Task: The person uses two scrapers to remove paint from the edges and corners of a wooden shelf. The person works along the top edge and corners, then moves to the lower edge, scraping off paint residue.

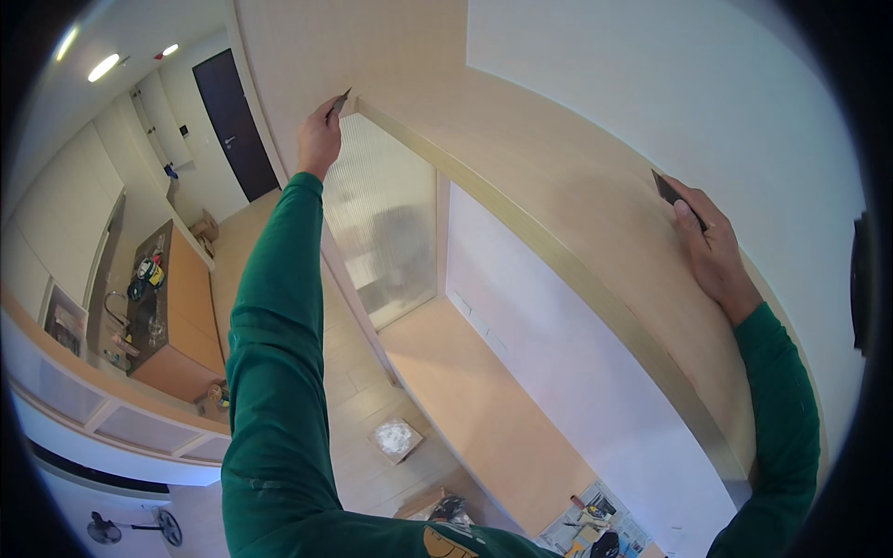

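My left hand (321, 144) is raised at the upper left, its fingers closed on a small dark scraper (341, 100). The tip of that scraper is near the corner where the light wood shelf (521, 139) meets the upright wood panel (353, 42). In my right hand (712, 242) is another dark flat scraper (666, 192), its pointed blade toward the shelf's back edge by the white wall (651, 65). My right hand is over the shelf surface; whether either blade touches the wood I cannot tell.
Under the shelf are a ribbed glass panel (381, 214) and a lower wood counter (484, 400) with tools lying on newspaper (600, 521). A box (395, 439) stands on the floor. At far left are a kitchen counter (149, 316) with a power tool and a dark door (233, 121).
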{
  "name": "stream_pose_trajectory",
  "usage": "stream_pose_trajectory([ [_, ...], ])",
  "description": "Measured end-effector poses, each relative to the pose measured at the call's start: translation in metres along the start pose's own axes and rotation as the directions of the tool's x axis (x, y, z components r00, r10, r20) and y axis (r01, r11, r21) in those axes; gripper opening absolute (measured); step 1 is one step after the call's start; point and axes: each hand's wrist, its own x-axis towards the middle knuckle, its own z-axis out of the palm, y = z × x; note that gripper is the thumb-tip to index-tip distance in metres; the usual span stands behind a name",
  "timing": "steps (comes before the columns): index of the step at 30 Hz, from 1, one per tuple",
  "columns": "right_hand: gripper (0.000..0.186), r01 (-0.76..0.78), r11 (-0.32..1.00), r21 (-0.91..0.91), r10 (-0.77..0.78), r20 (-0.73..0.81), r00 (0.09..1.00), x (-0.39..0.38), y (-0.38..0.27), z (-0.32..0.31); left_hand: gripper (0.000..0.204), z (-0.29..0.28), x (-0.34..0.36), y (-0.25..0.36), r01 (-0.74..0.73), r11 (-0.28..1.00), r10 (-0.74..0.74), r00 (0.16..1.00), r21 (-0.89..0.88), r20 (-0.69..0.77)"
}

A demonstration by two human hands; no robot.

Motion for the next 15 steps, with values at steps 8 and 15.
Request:
stream_pose_trajectory([
  [8,0.042,-0.019,1.000,0.020,0.019,-0.001,1.000,0.007,0.005,0.003,0.032,0.023,-0.012,0.021,-0.163,0.983,0.159,0.986,-0.088,-0.051],
  [15,0.043,-0.021,1.000,-0.014,0.021,0.003,1.000,0.008,0.011,0.002,0.035,0.010,-0.056,0.023,-0.084,0.996,0.084,0.996,0.007,-0.036],
])
